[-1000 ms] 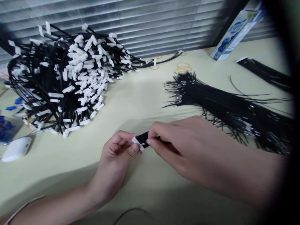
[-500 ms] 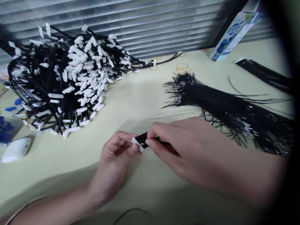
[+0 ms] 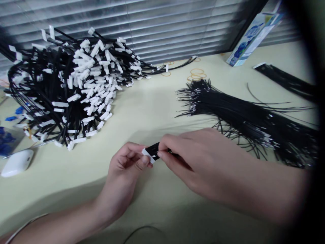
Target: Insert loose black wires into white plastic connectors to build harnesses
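My left hand [image 3: 129, 164] pinches a white connector [image 3: 148, 155] between thumb and fingertips, near the middle of the view. Black wires [image 3: 153, 149] run side by side out of the connector toward the right. My right hand [image 3: 188, 156] is closed on these wires close to the connector, thumb and forefinger pressed together; its fingers hide most of their length. To the right lies a thick bundle of loose black wires [image 3: 228, 105] with shiny metal terminals at its left end, partly behind my right hand and forearm.
A large heap of black cables with white connectors [image 3: 88, 78] fills the back left. In front of it lies a white case [image 3: 17, 162]. Yellow rubber bands [image 3: 198, 74], a carton [image 3: 245, 40] and another black cable bundle [image 3: 284, 79] are at the back right, below window blinds.
Both hands and the connector have shifted very slightly left. The grip of each hand looks the same.
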### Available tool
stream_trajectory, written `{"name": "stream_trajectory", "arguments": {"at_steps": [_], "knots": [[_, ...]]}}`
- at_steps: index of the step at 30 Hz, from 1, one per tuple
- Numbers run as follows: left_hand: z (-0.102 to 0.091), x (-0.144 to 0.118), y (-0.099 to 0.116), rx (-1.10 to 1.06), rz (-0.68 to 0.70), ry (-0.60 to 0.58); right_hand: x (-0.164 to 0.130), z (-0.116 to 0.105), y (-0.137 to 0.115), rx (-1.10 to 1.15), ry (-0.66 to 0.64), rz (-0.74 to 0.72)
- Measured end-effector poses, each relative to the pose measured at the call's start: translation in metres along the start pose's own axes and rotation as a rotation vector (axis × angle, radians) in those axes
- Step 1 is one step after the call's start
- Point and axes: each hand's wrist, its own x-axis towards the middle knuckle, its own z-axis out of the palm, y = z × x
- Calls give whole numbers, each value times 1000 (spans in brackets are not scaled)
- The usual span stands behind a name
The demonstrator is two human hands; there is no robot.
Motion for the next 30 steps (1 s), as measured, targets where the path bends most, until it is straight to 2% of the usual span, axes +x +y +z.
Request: {"name": "stream_trajectory", "arguments": {"at_steps": [5, 11, 17, 30], "knots": [[-1, -1, 0, 12, -3, 6, -2, 1, 1, -12, 43, -39], [2, -1, 2, 3, -5, 34, -4, 0, 3, -4, 5, -81], [1, -1, 2, 11, -10, 26, -6, 1, 4, -6, 99, -203], [0, -1, 2, -16, -9, 0, -4, -1, 8, 55, 32, -260]]}}
